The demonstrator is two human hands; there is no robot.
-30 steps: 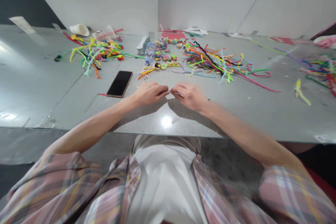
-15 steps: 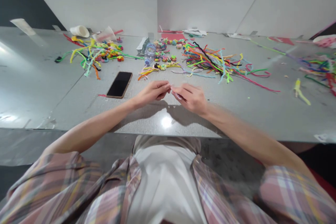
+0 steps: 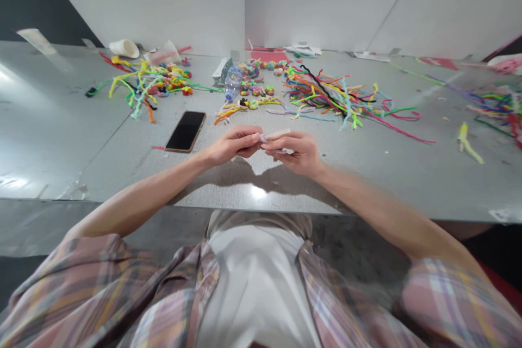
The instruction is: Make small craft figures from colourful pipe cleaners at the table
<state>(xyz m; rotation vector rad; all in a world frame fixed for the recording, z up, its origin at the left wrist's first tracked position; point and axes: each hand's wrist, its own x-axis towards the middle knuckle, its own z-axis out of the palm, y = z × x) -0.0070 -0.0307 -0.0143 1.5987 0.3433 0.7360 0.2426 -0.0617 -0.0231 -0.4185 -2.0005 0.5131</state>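
Note:
My left hand [image 3: 233,144] and my right hand [image 3: 297,149] meet just above the grey table [image 3: 367,174], fingers pinched together. Between them they hold a pale pink and lilac pipe cleaner [image 3: 275,135], whose free end sticks out to the right over my right fingers. Part of it is hidden inside my fingers. A black phone [image 3: 186,130] lies flat to the left of my left hand.
Loose coloured pipe cleaners [image 3: 334,95] spread across the table's far middle, another heap [image 3: 147,82] at the far left and more at the right edge [image 3: 495,103]. Small twisted pieces [image 3: 255,89] and a plastic bottle [image 3: 232,82] lie beyond my hands. White wall panels stand behind.
Both hands have risen slightly off the table and stayed together. The pipe cleaner's pale end now shows above my right fingers, where it was hidden before.

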